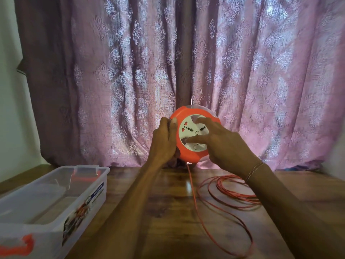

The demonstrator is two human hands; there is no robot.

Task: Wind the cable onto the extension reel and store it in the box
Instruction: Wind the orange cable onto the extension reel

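Note:
A round orange extension reel [188, 156] with a white socket face is held upright above the far side of the wooden table. My left hand [164, 141] grips its left rim. My right hand [218, 141] lies on the white face, fingers spread across the sockets. A thin orange cable [194, 199] hangs from the reel's underside and lies in loose loops on the table at the right. The clear plastic box [89, 199] with orange latches stands open at the left.
A pink patterned curtain [261, 71] hangs close behind the reel. The wooden table [160, 212] runs from the curtain to the near edge. A pale wall is at the far left.

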